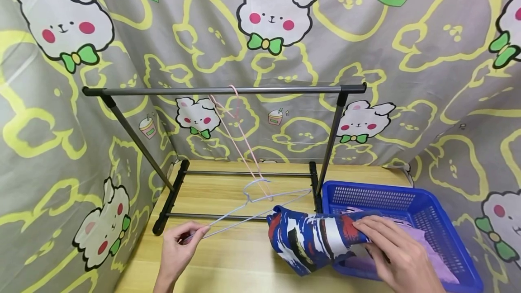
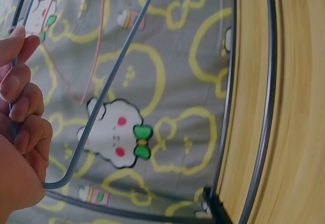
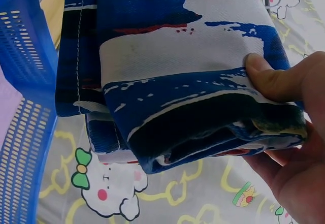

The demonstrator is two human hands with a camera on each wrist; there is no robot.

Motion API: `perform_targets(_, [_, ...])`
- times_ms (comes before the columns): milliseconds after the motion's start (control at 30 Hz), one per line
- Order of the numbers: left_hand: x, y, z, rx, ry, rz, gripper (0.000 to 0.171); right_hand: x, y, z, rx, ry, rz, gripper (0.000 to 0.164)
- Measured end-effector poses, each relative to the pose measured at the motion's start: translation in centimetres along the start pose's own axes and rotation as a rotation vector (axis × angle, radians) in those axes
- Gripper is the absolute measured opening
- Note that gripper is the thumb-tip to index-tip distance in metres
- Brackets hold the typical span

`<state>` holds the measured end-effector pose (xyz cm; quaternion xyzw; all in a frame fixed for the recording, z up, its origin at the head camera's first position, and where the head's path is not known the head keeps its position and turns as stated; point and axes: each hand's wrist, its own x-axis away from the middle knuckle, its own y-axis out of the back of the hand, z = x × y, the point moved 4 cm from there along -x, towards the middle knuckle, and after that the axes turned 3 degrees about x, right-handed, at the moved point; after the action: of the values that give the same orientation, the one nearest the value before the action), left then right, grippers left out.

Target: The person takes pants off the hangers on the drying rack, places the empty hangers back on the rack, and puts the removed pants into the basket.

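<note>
My left hand (image 1: 179, 250) grips one end of a light blue wire clothes hanger (image 2: 109, 82), fingers curled round the wire. The hanger slants to the right above the table, its hook pointing away from me. On the right, my right hand (image 1: 400, 252) holds a folded cloth item (image 1: 317, 238) with blue, white, red and black brushstroke patterns. In the right wrist view, the thumb lies on top of the folded layers and the other fingers are underneath, partly hidden. What kind of garment it is cannot be told while folded.
A dark metal clothes rack (image 1: 285, 90) stands on the wooden table (image 1: 220, 270). From its bar hangs a pink hanger (image 1: 249, 144). At the right sits a blue plastic basket (image 1: 374, 197) with lilac cloth (image 1: 427, 250) inside. Patterned grey curtain (image 1: 358, 58) surrounds the table's back and sides.
</note>
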<state>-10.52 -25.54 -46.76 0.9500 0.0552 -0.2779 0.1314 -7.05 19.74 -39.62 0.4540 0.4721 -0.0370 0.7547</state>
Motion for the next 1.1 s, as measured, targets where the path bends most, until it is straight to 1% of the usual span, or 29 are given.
perform_targets(167, [0.5, 2.0, -0.3, -0.029, 0.024, -0.053, 0.033, 0.2, 0.1, -0.1, 0.007, -0.031, 0.046, 0.051])
perform_targets(333, [0.6, 3.4, -0.9, -0.037, 0.046, -0.104, 0.026, 0.3, 0.1, -0.3, 0.003, -0.035, 0.044, 0.051])
perform_targets(433, [0.5, 4.0, -1.2, -0.011, 0.041, -0.132, 0.027, 0.4, 0.0, -0.4, 0.004, -0.041, 0.050, 0.051])
perform_targets(633, [0.2, 4.8, -1.9, 0.098, -0.002, -0.179, 0.031, 0.6, -0.2, -0.5, 0.007, -0.059, 0.071, 0.053])
perform_targets(733, [0.0, 5.4, -2.1, 0.087, 0.007, -0.217, 0.027, 0.7, -0.3, -0.6, 0.010, -0.069, 0.080, 0.055])
perform_targets(833, [-0.2, 6.0, -2.3, 0.064, 0.020, -0.251, 0.025, 0.8, -0.3, -0.6, 0.012, -0.062, 0.072, 0.055])
perform_targets(967, [-0.5, 6.4, -2.6, 0.084, -0.002, -0.258, 0.025, 0.8, -0.4, -0.6, 0.017, -0.041, 0.052, 0.054])
perform_targets(1067, [-0.6, 6.5, -2.6, 0.058, 0.011, -0.260, 0.023, 0.9, -0.5, -0.6, 0.021, -0.038, 0.054, 0.054])
perform_targets(1100, [-0.6, 6.5, -2.6, 0.028, 0.030, -0.265, 0.022, 0.9, -0.5, -0.6, 0.019, -0.036, 0.056, 0.054])
